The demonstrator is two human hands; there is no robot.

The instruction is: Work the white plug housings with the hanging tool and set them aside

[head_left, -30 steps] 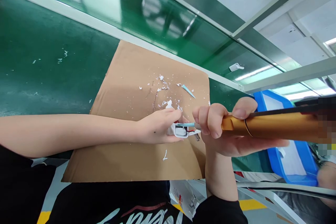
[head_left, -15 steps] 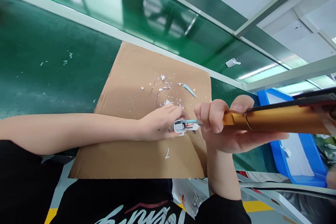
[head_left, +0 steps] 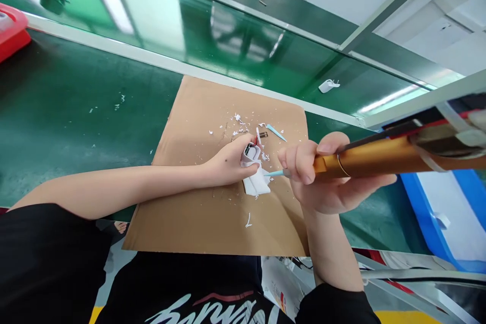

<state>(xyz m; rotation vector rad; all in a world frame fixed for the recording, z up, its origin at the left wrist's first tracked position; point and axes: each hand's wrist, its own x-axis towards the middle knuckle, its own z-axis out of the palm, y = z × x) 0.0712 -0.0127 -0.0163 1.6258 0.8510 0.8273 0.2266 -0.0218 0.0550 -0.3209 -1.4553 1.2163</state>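
My left hand (head_left: 231, 159) is wrapped round an opened white plastic charger housing (head_left: 247, 161). Its open end shows dark parts inside, and a small end piece with metal prongs (head_left: 262, 134) sticks out above on red wire. Directly below the housing is a white sheet-like piece (head_left: 258, 182); whether it is joined to the housing I cannot tell. My right hand (head_left: 322, 182) grips a gold cylindrical power tool (head_left: 372, 158) like a pen. The tool's pale blue tip (head_left: 276, 173) points left and reaches the edge of the white piece.
Brown cardboard (head_left: 190, 223) covers the green bench, strewn with white shavings (head_left: 237, 118). A loose pale blue blade-like tip (head_left: 276, 132) lies there. A blue bin (head_left: 417, 207) stands right, a red bin (head_left: 13, 30) far left. White plug adapters (head_left: 328, 86) lie on the green ledge behind.
My left hand has turned the housing, so its end piece now points up and away instead of right. The tool tip has left the housing's opening and sits lower. The camera view has shifted.
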